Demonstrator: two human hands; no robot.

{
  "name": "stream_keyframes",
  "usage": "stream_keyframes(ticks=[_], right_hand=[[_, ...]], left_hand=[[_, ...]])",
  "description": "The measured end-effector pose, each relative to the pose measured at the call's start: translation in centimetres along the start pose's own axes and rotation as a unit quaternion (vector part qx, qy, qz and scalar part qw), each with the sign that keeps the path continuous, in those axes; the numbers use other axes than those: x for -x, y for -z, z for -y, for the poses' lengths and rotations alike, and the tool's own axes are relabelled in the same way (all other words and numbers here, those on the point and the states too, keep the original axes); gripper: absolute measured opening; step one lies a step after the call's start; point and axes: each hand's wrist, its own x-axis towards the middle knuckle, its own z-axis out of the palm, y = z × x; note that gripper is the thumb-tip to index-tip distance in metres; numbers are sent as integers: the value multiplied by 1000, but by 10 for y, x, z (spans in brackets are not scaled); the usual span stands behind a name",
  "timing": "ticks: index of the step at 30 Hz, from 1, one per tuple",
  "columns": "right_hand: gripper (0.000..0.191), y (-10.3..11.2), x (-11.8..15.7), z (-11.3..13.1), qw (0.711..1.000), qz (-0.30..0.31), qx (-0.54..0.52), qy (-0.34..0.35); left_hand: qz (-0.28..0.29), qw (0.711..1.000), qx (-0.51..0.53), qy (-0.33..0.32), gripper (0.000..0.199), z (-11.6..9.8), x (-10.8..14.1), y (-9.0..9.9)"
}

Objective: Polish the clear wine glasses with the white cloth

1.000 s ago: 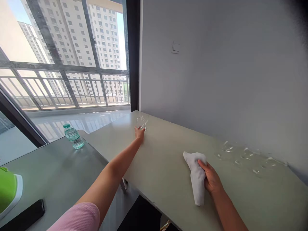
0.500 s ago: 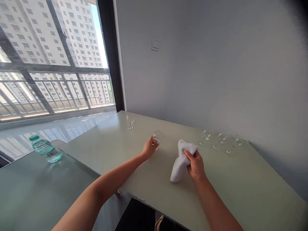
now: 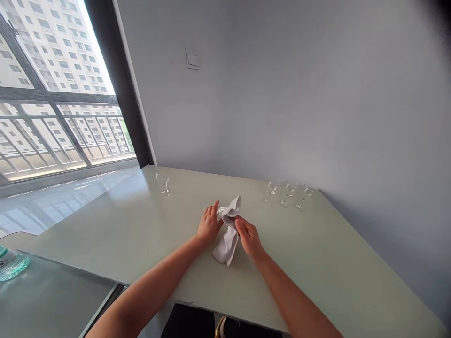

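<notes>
My left hand (image 3: 209,224) is closed around a clear stemmed glass (image 3: 220,212), which is tilted toward the right. A white cloth (image 3: 227,245) covers most of the glass, its lower end hanging down toward the table. My right hand (image 3: 248,235) grips this cloth at the glass's bowl, with the fingertips partly hidden behind the fabric. Both hands are close together above the middle of the pale table.
A single stemmed glass (image 3: 166,184) stands at the table's back left. Three more glasses (image 3: 289,191) stand in a row at the back right, by the grey wall. A water bottle (image 3: 13,264) shows on the darker table (image 3: 52,295) at left.
My right hand has brought the cloth leftward onto the glass in my left hand. That glass has tipped over to the right. The camera view has turned to the right.
</notes>
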Motion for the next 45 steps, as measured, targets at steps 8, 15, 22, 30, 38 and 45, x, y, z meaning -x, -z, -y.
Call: stream_keyframes(ticks=[8, 15, 22, 30, 38, 45], right_hand=[[29, 16, -5, 0, 990, 112, 85, -26], [23, 10, -1, 2, 977, 136, -51, -154], [18, 18, -6, -2, 960, 112, -179, -182], [7, 26, -2, 10, 962, 249, -54, -96], [19, 16, -3, 5, 956, 59, -234, -168], [21, 14, 4, 13, 964, 169, -161, -131]], left_hand=[[3, 996, -40, -80, 48, -7, 3, 9], [-39, 974, -127, -182, 41, -15, 6, 19], [66, 960, -165, -216, 48, -18, 0, 45], [499, 847, 171, -65, 50, -20, -28, 104], [133, 958, -135, -217, 36, -38, -10, 108], [367, 929, 32, -16, 38, -30, -18, 131]])
